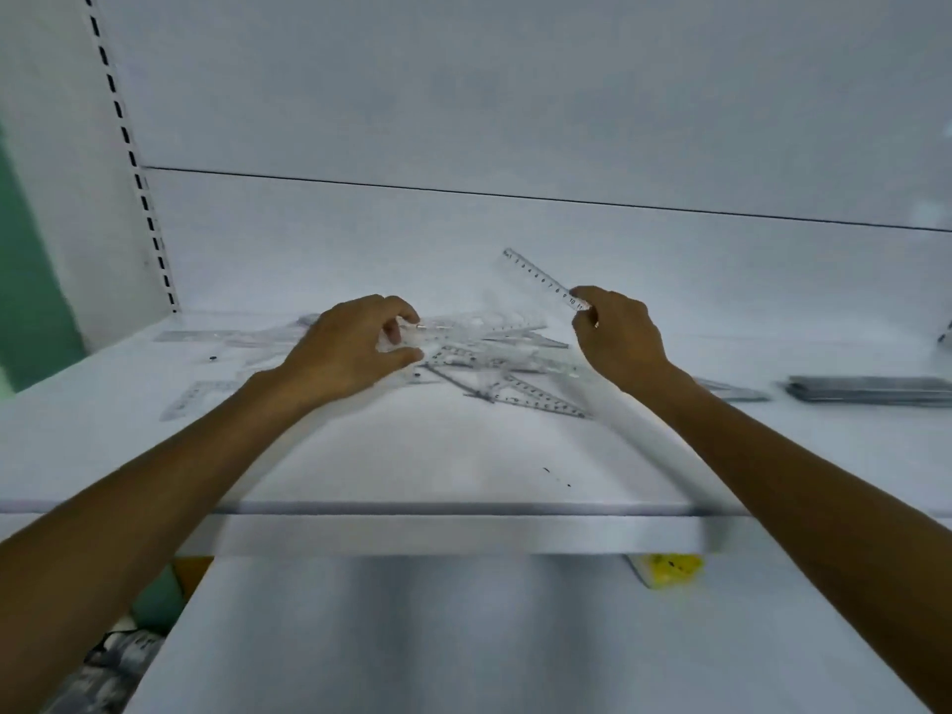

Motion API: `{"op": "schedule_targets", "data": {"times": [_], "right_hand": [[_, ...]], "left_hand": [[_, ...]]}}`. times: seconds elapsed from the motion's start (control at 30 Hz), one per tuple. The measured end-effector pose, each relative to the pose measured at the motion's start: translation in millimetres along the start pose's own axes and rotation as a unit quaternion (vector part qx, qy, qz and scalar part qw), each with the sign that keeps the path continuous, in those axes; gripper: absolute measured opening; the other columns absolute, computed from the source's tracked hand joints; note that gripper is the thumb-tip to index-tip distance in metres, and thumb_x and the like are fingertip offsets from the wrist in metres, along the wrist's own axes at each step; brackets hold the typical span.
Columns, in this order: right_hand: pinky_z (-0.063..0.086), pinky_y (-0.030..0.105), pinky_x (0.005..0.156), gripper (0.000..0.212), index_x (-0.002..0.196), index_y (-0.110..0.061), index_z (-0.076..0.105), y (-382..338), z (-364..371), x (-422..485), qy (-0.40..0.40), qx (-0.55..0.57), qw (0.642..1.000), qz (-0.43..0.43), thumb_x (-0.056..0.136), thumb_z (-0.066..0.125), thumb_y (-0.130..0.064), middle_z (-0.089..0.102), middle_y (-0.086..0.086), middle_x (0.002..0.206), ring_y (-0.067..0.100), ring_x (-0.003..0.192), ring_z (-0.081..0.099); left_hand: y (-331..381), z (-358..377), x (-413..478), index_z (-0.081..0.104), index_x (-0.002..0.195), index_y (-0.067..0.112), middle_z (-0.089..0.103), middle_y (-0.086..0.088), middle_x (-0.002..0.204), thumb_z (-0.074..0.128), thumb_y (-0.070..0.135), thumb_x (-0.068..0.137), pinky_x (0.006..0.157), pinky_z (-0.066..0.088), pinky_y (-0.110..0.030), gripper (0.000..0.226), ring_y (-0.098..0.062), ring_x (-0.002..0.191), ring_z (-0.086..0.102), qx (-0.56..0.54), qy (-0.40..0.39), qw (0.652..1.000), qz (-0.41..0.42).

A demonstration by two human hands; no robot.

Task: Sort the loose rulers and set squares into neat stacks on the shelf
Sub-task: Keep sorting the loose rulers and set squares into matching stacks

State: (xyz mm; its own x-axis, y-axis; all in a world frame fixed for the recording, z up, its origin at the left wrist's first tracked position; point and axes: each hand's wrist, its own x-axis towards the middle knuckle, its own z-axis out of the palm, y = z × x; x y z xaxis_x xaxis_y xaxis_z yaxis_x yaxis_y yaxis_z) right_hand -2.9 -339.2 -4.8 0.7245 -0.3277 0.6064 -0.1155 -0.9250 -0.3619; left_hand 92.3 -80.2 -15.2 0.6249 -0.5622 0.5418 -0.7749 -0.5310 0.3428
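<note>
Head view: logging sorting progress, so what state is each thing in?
right hand: pinches clear ruler by its end.
clear ruler: lifted, tilted above shelf.
left hand: pinches a piece in loose pile.
loose pile: jumbled, unsorted on shelf.
stack: neat, flat, at right.

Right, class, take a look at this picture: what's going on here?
A person is sorting clear rulers and set squares on a white shelf. The right grip pinches one ruler, lifted above the loose pile, while the left grip holds pieces within that pile. A neat stack already lies at the far right; most pieces are not yet sorted.
</note>
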Motion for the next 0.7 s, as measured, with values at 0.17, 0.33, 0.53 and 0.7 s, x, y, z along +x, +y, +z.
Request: {"op": "schedule_targets", "data": {"times": [0.17, 0.33, 0.53, 0.7], "right_hand": [[0.04, 0.031, 0.076, 0.028, 0.109, -0.011, 0.061, 70.2, -44.9, -17.2, -0.02, -0.011, 0.997, 0.068, 0.085, 0.057, -0.026, 0.06, 0.013, 0.094, 0.027, 0.09, 0.054], [0.044, 0.031, 0.078, 0.038, 0.116, -0.012, 0.056, 121.5, -86.7, -39.8, 0.013, 0.041, 0.993, 0.106, 0.083, 0.065, -0.028, 0.059, 0.001, 0.088, 0.023, 0.082, 0.056], [0.043, 0.031, 0.08, 0.038, 0.112, -0.01, 0.059, 188.7, -149.6, -77.2, 0.014, 0.022, 0.995, 0.1, 0.082, 0.067, -0.031, 0.062, 0.003, 0.092, 0.02, 0.085, 0.055], [0.041, 0.029, 0.078, 0.035, 0.114, -0.01, 0.06, 248.9, -204.6, -112.1, 0.02, -0.054, 0.992, 0.108, 0.084, 0.066, -0.028, 0.059, 0.013, 0.104, 0.027, 0.091, 0.058]], "left_hand": [[46.9, 27.7, 8.0, 0.061, 0.105, 0.018, 0.056, 0.007, 0.08, 0.07, 0.031, 0.078, 0.062, 0.032, -0.026, 0.031, -0.012, 0.068, 0.047, -0.015, 0.016, 1.0, 0.021], [100.7, 53.9, 12.2, 0.062, 0.106, 0.02, 0.059, 0.007, 0.084, 0.069, 0.034, 0.079, 0.06, 0.036, -0.025, 0.031, -0.009, 0.068, 0.049, -0.038, -0.011, 0.999, 0.029], [187.1, 101.4, 15.9, 0.062, 0.103, 0.025, 0.057, 0.017, 0.08, 0.069, 0.035, 0.079, 0.062, 0.038, -0.017, 0.027, -0.003, 0.07, 0.052, -0.078, -0.049, 0.994, 0.051], [253.7, 144.7, 20.2, 0.062, 0.11, 0.024, 0.061, 0.007, 0.091, 0.064, 0.036, 0.082, 0.069, 0.039, -0.022, 0.03, -0.006, 0.074, 0.053, -0.108, -0.073, 0.989, 0.071]]}}
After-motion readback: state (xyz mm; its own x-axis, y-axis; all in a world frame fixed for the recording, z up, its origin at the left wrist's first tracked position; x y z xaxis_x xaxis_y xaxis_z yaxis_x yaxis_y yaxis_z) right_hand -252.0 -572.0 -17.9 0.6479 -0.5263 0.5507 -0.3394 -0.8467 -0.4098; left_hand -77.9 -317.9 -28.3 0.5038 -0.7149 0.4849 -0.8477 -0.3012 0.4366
